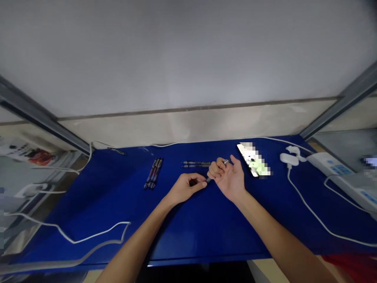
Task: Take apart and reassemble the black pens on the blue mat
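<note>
My two hands meet above the middle of the blue table (188, 220). My right hand (228, 179) is curled palm-up around a thin pen (226, 161), whose silvery end sticks out between its fingers. My left hand (188, 186) pinches the pen's other end just beside it. Two dark pens (196, 164) lie flat on the table right behind my hands. A bundle of several pens (153, 173) lies further left.
A phone (253, 160) with a lit screen lies to the right of my hands. A white charger plug (290, 158) and its cable (312, 214) trail across the right side, beside a white power strip (338, 169). Another white cable (88, 237) loops at the front left.
</note>
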### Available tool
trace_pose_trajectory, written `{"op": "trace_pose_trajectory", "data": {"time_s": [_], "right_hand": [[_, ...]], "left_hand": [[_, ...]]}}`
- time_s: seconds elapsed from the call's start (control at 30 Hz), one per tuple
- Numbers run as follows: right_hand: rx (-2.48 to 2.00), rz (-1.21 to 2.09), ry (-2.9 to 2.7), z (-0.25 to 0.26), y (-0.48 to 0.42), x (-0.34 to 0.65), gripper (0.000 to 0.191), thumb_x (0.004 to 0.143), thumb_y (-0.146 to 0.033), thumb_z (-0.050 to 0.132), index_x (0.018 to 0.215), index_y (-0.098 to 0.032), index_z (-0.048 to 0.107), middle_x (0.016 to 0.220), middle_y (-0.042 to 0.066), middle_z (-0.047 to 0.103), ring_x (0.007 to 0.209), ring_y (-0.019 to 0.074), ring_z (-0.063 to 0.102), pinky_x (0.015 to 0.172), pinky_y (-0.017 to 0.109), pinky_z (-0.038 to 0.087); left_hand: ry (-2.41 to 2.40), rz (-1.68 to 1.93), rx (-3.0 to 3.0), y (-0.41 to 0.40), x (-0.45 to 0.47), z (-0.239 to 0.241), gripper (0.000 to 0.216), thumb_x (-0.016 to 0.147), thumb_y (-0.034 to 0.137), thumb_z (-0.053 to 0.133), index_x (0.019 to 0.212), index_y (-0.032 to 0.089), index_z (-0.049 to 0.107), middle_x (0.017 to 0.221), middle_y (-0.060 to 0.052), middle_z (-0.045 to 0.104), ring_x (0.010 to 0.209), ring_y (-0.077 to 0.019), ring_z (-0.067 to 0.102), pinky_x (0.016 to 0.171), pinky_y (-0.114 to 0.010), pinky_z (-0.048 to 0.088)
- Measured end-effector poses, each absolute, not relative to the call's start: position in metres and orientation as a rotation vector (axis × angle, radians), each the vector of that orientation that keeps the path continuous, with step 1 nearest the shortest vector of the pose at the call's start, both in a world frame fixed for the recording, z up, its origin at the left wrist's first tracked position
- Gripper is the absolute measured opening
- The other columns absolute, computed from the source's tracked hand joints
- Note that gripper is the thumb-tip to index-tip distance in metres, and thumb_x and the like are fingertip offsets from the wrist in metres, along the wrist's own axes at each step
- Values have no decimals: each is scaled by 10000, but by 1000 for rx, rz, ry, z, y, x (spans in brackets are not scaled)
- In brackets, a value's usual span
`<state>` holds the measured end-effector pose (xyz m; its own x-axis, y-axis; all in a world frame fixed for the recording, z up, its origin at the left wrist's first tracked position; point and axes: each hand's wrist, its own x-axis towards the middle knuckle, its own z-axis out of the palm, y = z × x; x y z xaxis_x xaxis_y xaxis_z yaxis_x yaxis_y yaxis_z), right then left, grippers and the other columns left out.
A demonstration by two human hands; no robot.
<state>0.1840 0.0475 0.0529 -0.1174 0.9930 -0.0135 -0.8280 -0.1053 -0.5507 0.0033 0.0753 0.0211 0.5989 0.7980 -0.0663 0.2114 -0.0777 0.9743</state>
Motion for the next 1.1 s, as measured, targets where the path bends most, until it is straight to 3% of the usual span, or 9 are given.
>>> {"op": "trace_pose_trajectory", "data": {"time_s": [0.27, 0.4, 0.47, 0.53, 0.63, 0.77, 0.9, 1.03, 1.1], "right_hand": [[-388, 1630, -560, 54, 47, 185, 364, 904, -425, 375, 608, -213, 390, 594, -22, 321, 557, 152, 323, 636, 334, 382], [-511, 1442, -891, 56, 44, 187, 409, 929, -476, 341, 681, -206, 523, 799, 59, 550, 830, 229, 539, 887, 422, 421], [-598, 1296, -1192, 55, 42, 186, 452, 967, -483, 297, 813, -204, 618, 1049, 95, 611, 1066, 261, 542, 1010, 446, 369], [-683, 1161, -1492, 52, 36, 182, 445, 1000, -477, 274, 1050, -233, 643, 1276, 88, 563, 1234, 258, 475, 1083, 461, 316], [-794, 957, -1850, 46, 26, 170, 409, 1013, -458, 317, 1345, -299, 494, 1455, 79, 403, 1349, 237, 366, 1125, 469, 284], [-816, 787, -2098, 38, 17, 154, 344, 984, -383, 466, 1302, -257, 505, 1268, 108, 479, 1219, 226, 452, 1038, 420, 415], [-841, 753, -2120, 33, 18, 151, 217, 969, -348, 516, 1145, -234, 572, 1130, 85, 540, 1128, 218, 499, 1005, 409, 436], [-838, 859, -2139, 33, 25, 161, 706, 800, -521, 709, 1383, -240, 427, 1198, 107, 589, 1118, 262, 545, 990, 445, 440], [-850, 869, -2064, 37, 31, 169, 731, 863, -492, 649, 1467, -244, 320, 1204, 113, 608, 1095, 253, 578, 984, 452, 440]], "left_hand": [[870, 657, 1409, 76, 3, 20, 284, 734, 384, 779, 841, 130, 710, 721, -19, 648, 634, -104, 528, 627, -235, 401], [896, 846, 1206, 82, -1, 24, 259, 710, 345, 807, 816, 126, 719, 654, -11, 627, 602, -95, 522, 610, -222, 413], [861, 958, 1056, 87, -5, 27, 252, 713, 340, 807, 813, 129, 713, 635, -7, 615, 600, -92, 527, 611, -213, 423], [811, 1024, 924, 91, -11, 31, 253, 720, 350, 802, 754, 126, 691, 652, -16, 619, 625, -94, 547, 645, -212, 450], [771, 1049, 810, 94, -16, 36, 281, 716, 374, 803, 744, 131, 667, 684, -14, 617, 627, -91, 555, 639, -205, 465], [735, 970, 798, 91, -14, 36, 275, 775, 380, 754, 802, 127, 649, 699, -8, 587, 610, -83, 535, 588, -195, 441], [680, 992, 833, 89, -12, 37, 249, 801, 364, 730, 821, 135, 633, 716, 1, 553, 660, -92, 537, 645, -213, 455], [761, 1012, 917, 93, -16, 41, 254, 812, 372, 713, 882, 143, 630, 812, -26, 602, 729, -117, 579, 669, -221, 464], [821, 1061, 971, 97, -20, 41, 265, 834, 405, 679, 887, 151, 620, 800, -23, 614, 704, -114, 579, 656, -219, 459]]}}
